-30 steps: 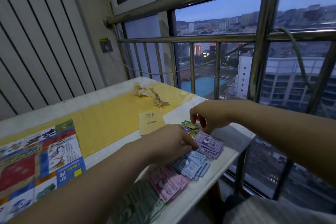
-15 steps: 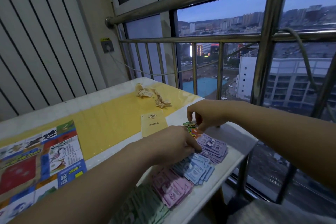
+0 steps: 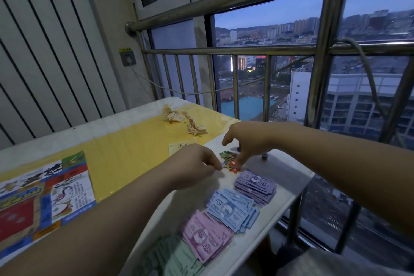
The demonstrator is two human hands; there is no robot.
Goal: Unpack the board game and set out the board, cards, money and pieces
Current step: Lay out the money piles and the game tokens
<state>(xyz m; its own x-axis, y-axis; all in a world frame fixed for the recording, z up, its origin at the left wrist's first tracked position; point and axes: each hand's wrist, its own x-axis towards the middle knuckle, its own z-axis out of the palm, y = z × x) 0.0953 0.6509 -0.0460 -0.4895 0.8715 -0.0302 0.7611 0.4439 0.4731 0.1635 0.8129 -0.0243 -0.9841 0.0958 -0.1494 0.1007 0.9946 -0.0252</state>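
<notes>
A small heap of coloured card pieces [image 3: 229, 160] lies near the table's right edge. My left hand [image 3: 192, 163] has its fingers curled, with the tips pinching at the heap's left side. From the right, my right hand [image 3: 246, 139] reaches down and its fingertips touch a red piece, the index finger sticking out. Along the edge toward me lie stacks of purple money [image 3: 255, 186], blue money [image 3: 233, 208], pink money [image 3: 206, 235] and green money [image 3: 172, 257]. The board [image 3: 44, 190] lies flat at the left. A yellow card deck [image 3: 179, 146] shows partly behind my left hand.
A small die [image 3: 264, 156] sits just right of the pieces, near the table's white rim [image 3: 289, 199]. Crumpled wrapping [image 3: 186, 121] lies at the far end of the yellow table top. A steel railing [image 3: 318, 74] and window stand close behind the table.
My left hand has left the blue and purple money and moved up to the coloured pieces. My right hand has lowered its fingers onto the heap. The camera has tilted slightly.
</notes>
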